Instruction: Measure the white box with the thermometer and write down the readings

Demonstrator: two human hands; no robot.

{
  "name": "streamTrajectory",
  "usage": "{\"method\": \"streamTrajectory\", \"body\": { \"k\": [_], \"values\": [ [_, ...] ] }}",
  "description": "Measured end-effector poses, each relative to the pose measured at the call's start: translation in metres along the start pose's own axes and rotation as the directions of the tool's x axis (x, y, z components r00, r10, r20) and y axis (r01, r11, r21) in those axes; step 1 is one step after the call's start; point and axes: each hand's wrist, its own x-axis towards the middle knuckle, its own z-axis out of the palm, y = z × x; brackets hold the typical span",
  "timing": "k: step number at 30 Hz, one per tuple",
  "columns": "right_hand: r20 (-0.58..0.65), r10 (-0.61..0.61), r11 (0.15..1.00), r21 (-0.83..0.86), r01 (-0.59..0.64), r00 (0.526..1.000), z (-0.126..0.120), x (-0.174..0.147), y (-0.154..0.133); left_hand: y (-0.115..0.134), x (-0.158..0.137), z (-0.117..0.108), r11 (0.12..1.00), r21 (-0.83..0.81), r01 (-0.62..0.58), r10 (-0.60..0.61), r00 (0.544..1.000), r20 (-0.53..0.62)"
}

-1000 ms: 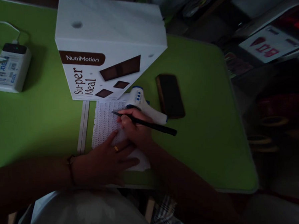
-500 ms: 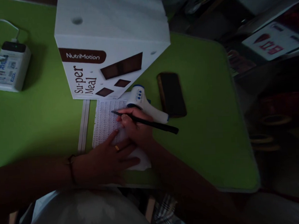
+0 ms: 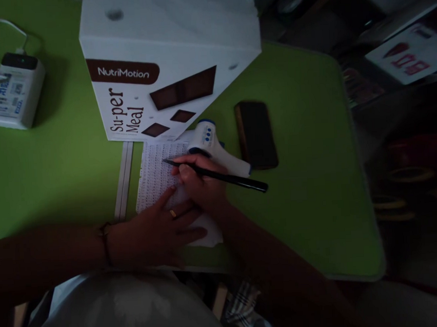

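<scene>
A black pen point(image 3: 230, 177) is pinched in my right hand point(image 3: 203, 181), its tip over a sheet of paper point(image 3: 155, 169) covered in dense rows of small writing. Whether the tip touches the sheet I cannot tell. My left hand point(image 3: 163, 227) lies flat with fingers spread across the lower part of that paper, a ring on one finger, close against the right hand. Just beyond the right hand rests a white and blue infrared thermometer point(image 3: 217, 149), partly covering the sheet's upper right. The paper's top edge meets the foot of a white NutriMotion box point(image 3: 127, 102).
A dark phone point(image 3: 256, 134) lies right of the thermometer. At the far left a white power bank point(image 3: 15, 91) has cables plugged in. A pale strip point(image 3: 124, 180) runs along the green table point(image 3: 314, 178) left of the paper. Shelving with a printed box point(image 3: 407, 56) stands off to the right.
The view has shifted slightly, so the box and phone appear a little higher and farther right. Both hands keep nearly the same pose on the paper, with the pen still held.
</scene>
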Motion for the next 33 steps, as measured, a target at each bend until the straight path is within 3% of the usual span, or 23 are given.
{"method": "streamTrajectory", "body": {
  "k": [6, 33],
  "values": [
    [0.032, -0.073, 0.996, -0.041, 0.075, 0.997, -0.0003, -0.0024, 0.0045, 0.0007, -0.0001, -0.0002, 1.0, 0.028, 0.001, -0.001, 1.0, 0.003],
    [0.004, -0.023, 0.998, -0.056, 0.024, 1.0, -0.0008, -0.0024, 0.0027, 0.0005, 0.0007, -0.0009, 0.999, 0.047, -0.004, 0.003, 1.0, 0.01]
  ]
}}
